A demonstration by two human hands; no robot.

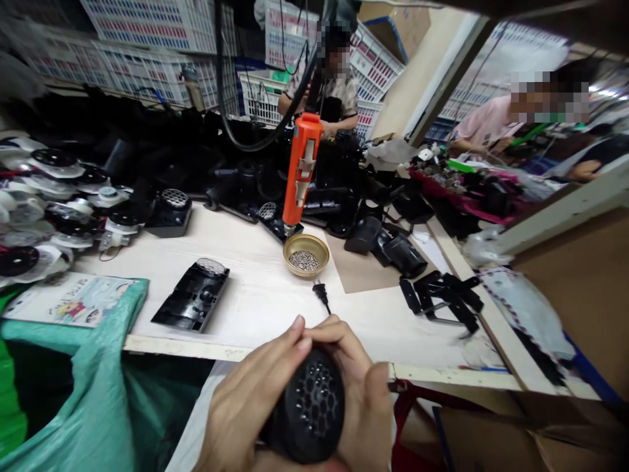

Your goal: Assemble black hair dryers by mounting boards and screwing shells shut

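Note:
Both my hands hold a round black plastic part (308, 406) with a honeycomb grille, low in the head view, in front of the table's edge. My left hand (246, 403) wraps its left side, thumb reaching over the top. My right hand (361, 393) cups the right side with fingers curled over the top. A black power plug (322, 293) on a cord lies on the table just beyond my fingertips. Further back stands a brass bowl of small screws (305, 254), and an orange electric screwdriver (301, 172) hangs above it.
A flat black housing (192, 296) lies left of centre on the pale table (255, 288). Fan-like parts are piled at far left (44, 210), black parts at the back and right (442, 295). A green bag (93, 393) hangs front left. Two other people work behind.

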